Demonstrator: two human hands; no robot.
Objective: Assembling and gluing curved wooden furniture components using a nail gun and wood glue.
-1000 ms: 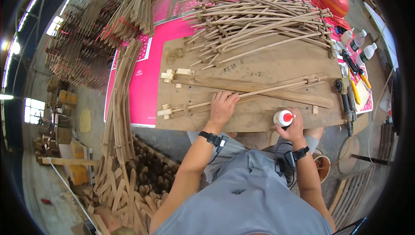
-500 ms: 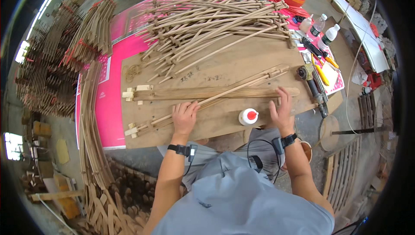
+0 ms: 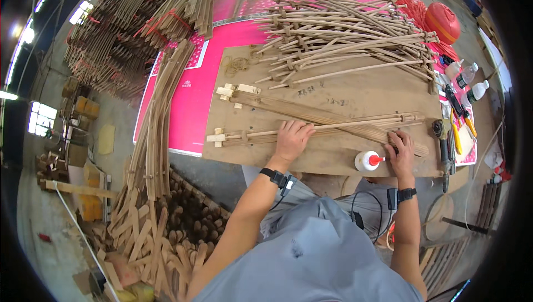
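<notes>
On the brown board, a thin round wooden rod [image 3: 255,133] lies over a second dark strip, with a pale wooden block [image 3: 219,137] at its left end. My left hand [image 3: 294,140] has its fingers closed over the rod near its middle. A long flat wooden slat [image 3: 316,115] slants across beneath the rod, with pale blocks [image 3: 226,91] at its upper left end. My right hand [image 3: 401,155] curls its fingers onto the slat near its right end. Between my hands, close to the right one, stands a white squeeze bottle [image 3: 366,161] with a red nozzle.
A pile of wooden rods [image 3: 344,35] covers the far side of the table. Plastic bottles [image 3: 476,92], a power drill [image 3: 442,138] and yellow-handled pliers [image 3: 457,135] lie at the right. Slat bundles [image 3: 161,119] lean along the left edge; a red twine ball [image 3: 442,21] sits at the back.
My right hand has come down from spread fingers onto the slat. The slat's right end has swung toward me, and the rod lies more level. The whole view has turned left.
</notes>
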